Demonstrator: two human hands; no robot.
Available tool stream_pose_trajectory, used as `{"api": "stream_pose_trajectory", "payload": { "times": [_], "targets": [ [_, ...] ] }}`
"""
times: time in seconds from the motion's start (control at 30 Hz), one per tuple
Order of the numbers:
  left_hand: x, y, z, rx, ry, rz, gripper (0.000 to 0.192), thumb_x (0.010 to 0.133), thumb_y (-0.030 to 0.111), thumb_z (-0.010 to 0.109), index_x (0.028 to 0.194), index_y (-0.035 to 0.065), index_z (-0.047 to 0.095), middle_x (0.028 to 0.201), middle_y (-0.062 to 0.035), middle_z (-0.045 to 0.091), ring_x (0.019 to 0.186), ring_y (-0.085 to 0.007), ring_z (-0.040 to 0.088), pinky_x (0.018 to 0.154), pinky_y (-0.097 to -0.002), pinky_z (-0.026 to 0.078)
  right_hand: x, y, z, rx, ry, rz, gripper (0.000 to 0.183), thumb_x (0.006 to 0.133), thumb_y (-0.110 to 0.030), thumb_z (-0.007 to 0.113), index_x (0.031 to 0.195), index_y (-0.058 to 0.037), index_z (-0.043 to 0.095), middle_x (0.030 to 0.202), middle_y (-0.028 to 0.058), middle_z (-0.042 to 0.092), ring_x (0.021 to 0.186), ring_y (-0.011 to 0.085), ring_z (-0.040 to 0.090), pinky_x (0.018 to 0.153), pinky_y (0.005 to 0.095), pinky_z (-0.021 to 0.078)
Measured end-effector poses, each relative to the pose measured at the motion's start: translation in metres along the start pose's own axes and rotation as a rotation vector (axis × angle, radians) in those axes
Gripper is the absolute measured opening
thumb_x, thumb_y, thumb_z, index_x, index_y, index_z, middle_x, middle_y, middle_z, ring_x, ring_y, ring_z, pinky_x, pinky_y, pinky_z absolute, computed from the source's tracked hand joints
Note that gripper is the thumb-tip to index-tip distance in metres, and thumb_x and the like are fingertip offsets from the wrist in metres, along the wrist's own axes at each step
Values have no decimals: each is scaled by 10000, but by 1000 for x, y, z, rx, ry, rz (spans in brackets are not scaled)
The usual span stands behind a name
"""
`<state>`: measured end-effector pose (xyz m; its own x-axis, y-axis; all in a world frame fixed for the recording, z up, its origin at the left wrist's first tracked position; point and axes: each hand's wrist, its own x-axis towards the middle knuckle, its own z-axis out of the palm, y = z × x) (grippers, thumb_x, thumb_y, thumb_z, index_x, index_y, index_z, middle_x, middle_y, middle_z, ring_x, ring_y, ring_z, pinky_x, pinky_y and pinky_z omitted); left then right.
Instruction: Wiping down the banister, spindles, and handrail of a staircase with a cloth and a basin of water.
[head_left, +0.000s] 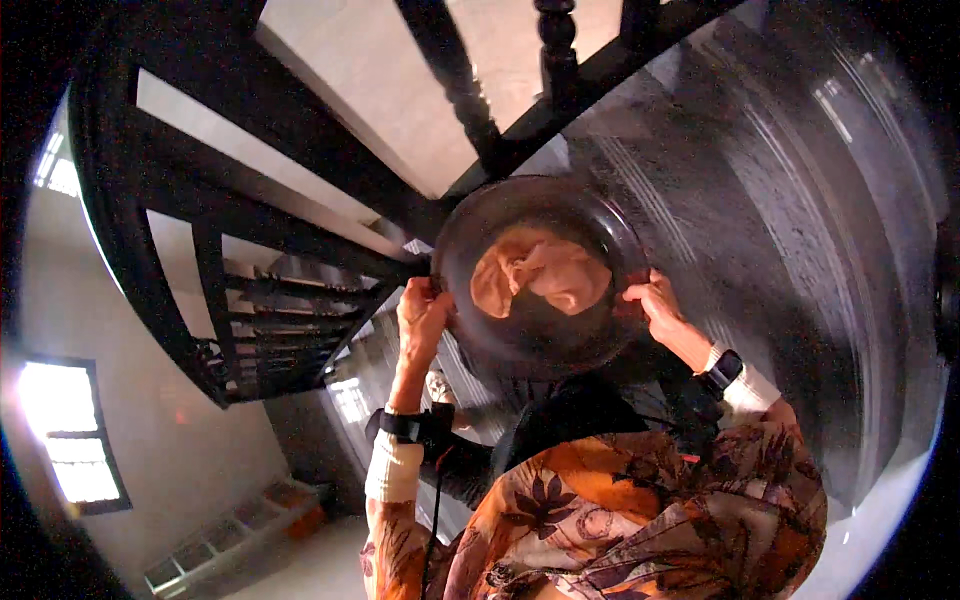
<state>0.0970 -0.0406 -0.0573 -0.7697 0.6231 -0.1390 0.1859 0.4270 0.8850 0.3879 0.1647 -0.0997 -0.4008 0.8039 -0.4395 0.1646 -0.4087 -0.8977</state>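
A round dark basin (536, 345) is held out in front of my body. Inside it lies a crumpled wet-looking orange-beige cloth (555, 270). My left hand (424, 307) grips the rim on the left side, thumb on top. On the opposite side, my right hand (656, 304) pinches the rim, where a reddish patch shows. Neither hand touches the cloth. The fingertips under the rim are hidden. Each wrist wears a black band or device over a white cuff.
A dark wooden railing (300, 142) with turned balusters (555, 45) runs close by the basin's far left edge. Smooth dark flooring (757, 247), blurred, stretches to the right. At lower left are a bright window (75, 431) and a low compartmented unit (232, 532). My foot (439, 386) shows below.
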Motion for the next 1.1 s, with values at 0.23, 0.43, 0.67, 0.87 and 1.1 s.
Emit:
{"api": "stream_pose_trajectory", "payload": {
  "times": [0.23, 0.43, 0.67, 0.87, 1.1],
  "targets": [
    [-6, 47, -1, -285, -96, 6, 307, 747, 94, 633, 989, -67, 536, 792, -102, 623, 660, -146, 585, 598, -265, 464, -18, -63, -12, -59, 68, -78, 253, 613, -1, 613, 859, -45, 570, 719, 42, 573, 625, 182, 567, 574, 314, 460],
    [12, 60, 47, -305, -146, -24, 291, 749, 97, 629, 964, -73, 533, 705, -95, 605, 590, -158, 584, 492, -282, 453, 9, -67, -56, -139, 115, -124, 279, 643, -29, 589, 919, -26, 544, 731, 87, 576, 580, 233, 593, 552, 347, 519],
    [63, 43, 119, -217, -256, 11, 273, 695, 121, 650, 864, -70, 551, 707, -119, 609, 620, -189, 601, 552, -302, 479, 35, -64, -87, 36, 237, -63, 184, 605, -9, 598, 775, -51, 543, 686, 34, 540, 614, 183, 529, 565, 322, 437],
    [107, 38, 150, 47, -223, 150, 340, 665, 175, 647, 889, -71, 571, 847, -211, 629, 842, -327, 622, 721, -374, 483, 59, -30, -106, -84, 333, -115, 237, 679, -49, 574, 913, -15, 560, 767, 124, 617, 680, 251, 616, 612, 357, 513],
    [124, 42, 170, 28, -171, 172, 414, 698, 226, 658, 1007, -44, 601, 1007, -251, 622, 989, -379, 590, 831, -392, 467, 28, -75, -73, -1267, 552, -437, 523, 800, -257, 631, 1199, 27, 448, 1011, 205, 602, 866, 412, 587, 821, 460, 472]
  ]
}}
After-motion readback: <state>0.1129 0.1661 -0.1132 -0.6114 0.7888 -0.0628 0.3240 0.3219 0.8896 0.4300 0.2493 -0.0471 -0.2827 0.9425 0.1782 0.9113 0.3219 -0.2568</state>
